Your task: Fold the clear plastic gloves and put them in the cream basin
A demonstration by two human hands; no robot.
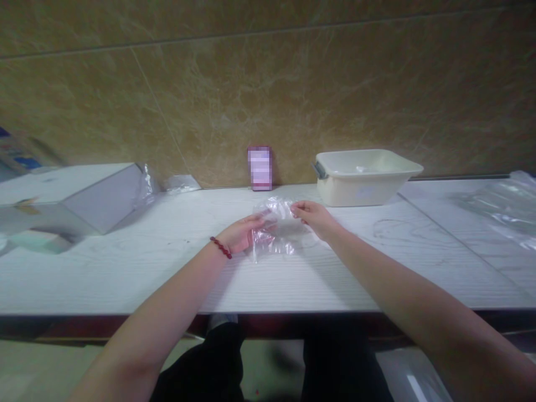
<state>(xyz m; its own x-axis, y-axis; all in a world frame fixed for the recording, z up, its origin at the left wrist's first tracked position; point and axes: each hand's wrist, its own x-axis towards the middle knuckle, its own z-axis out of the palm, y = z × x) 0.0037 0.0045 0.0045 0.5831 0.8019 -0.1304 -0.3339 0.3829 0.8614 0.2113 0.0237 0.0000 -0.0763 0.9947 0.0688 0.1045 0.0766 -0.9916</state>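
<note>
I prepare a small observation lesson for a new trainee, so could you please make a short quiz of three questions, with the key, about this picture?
1. Open question: what do the left hand and the right hand both touch?
2. True or false: the red beaded bracelet is worn on the left arm.
3. Multiple choice: as seen in the picture, where is the cream tub in relation to the phone-like device?
A) To its left
B) To its right
C) Underneath it

Key:
1. A clear plastic bag.
2. True.
3. B.
</note>
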